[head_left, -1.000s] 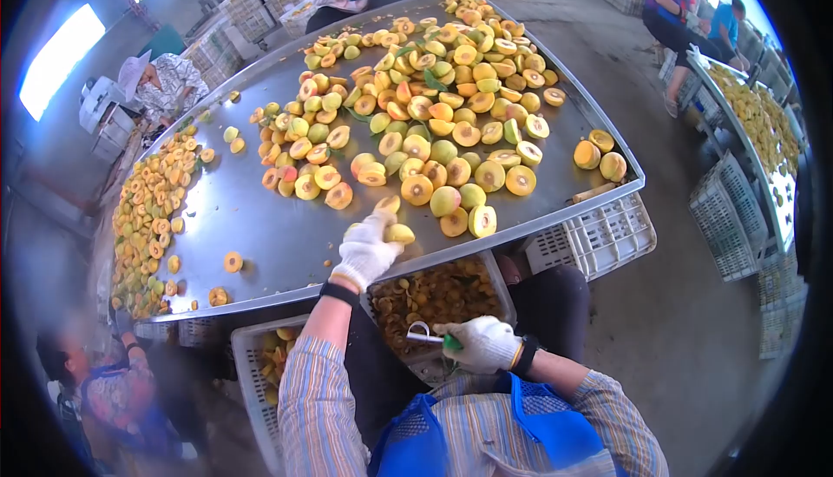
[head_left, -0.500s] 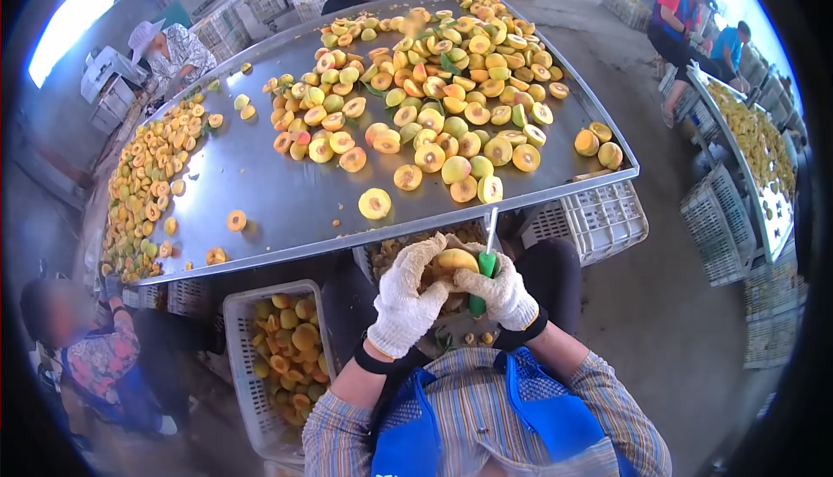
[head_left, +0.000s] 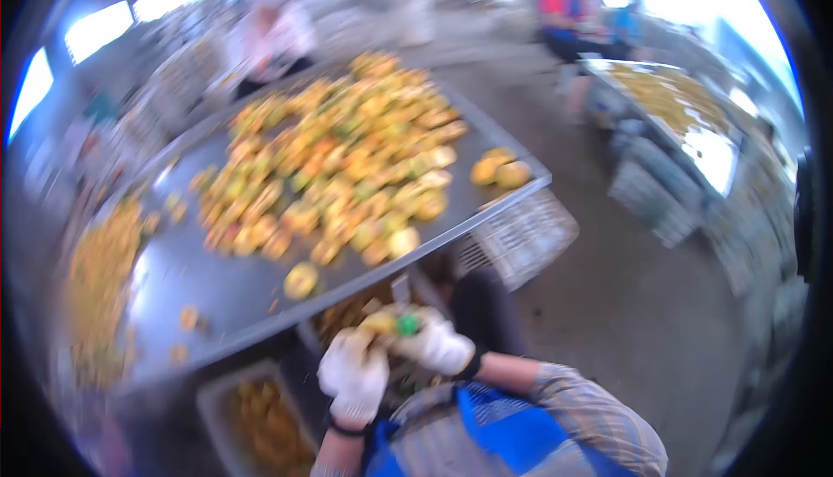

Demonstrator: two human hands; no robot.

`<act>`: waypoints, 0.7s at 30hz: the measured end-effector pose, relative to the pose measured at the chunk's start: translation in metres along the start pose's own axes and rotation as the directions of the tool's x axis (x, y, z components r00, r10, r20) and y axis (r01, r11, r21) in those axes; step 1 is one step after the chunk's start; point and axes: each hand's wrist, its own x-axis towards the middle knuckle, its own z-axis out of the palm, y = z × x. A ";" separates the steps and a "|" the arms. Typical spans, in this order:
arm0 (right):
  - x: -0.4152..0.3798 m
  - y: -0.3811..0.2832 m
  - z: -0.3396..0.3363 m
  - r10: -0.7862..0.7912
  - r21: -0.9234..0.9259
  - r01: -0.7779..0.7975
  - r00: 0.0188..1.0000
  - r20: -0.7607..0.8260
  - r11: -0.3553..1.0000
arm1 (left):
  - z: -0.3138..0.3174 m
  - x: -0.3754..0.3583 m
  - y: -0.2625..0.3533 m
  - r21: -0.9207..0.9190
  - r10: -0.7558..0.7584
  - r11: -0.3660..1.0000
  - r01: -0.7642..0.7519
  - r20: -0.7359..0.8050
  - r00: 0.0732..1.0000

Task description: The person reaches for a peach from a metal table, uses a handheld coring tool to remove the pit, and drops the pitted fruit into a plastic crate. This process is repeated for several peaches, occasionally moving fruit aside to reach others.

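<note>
The frame is blurred. A crate [head_left: 252, 407] of fruit sits lower left under the worktop [head_left: 208, 295]. The left hand [head_left: 354, 377], gloved, closes its fingers around a yellow fruit [head_left: 379, 322] just below the worktop edge. The right hand [head_left: 436, 345] grips a green-handled knife [head_left: 406, 324] touching that fruit. Cut fruit [head_left: 347, 164] covers the worktop.

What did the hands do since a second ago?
The left hand took a fruit off the metal table and drew it in to the right hand; both now hold the fruit over the bin. The green-handled tool stayed in the right hand. The picture is blurred now.
</note>
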 end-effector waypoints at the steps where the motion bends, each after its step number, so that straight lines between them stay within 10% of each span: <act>1: -0.003 -0.001 -0.001 0.013 -0.081 -0.014 1.000 -0.016 0.997 | 0.005 -0.005 -0.005 0.038 0.022 0.999 -0.024 0.033 0.999; 4: 0.001 0.017 -0.012 0.118 0.006 -0.118 0.993 0.029 0.993 | 0.016 -0.020 -0.026 0.109 0.070 0.991 -0.079 0.084 0.994; 7: 0.011 0.022 0.003 0.260 0.437 -0.193 0.961 -0.097 0.878 | -0.002 -0.007 0.014 -0.332 0.051 0.942 0.050 0.286 0.957; 9: 0.013 0.015 -0.009 0.336 0.361 -0.254 0.923 -0.186 0.897 | 0.004 -0.015 0.012 -0.392 0.027 0.915 0.093 0.289 0.957; 11: 0.012 -0.018 -0.019 0.438 0.262 -0.369 0.850 -0.292 0.892 | 0.015 -0.023 -0.019 -0.139 0.115 0.986 -0.088 0.199 0.973; 13: 0.017 0.002 -0.031 0.475 0.402 -0.375 0.861 -0.182 0.835 | -0.001 -0.010 -0.017 0.309 -0.162 0.951 0.027 0.421 0.892; 16: 0.015 -0.001 -0.035 0.512 0.269 -0.463 0.845 -0.151 0.844 | -0.005 -0.007 -0.016 0.593 -0.283 0.805 0.025 0.347 0.894; 18: 0.007 -0.016 -0.029 0.450 0.175 -0.428 0.885 -0.118 0.887 | 0.011 -0.029 -0.063 -0.361 -0.327 0.842 0.400 0.247 0.912; 21: 0.010 0.025 -0.016 0.161 -0.117 -0.150 0.983 0.090 0.982 | 0.011 -0.021 -0.044 -0.680 -0.293 0.484 0.550 0.466 0.835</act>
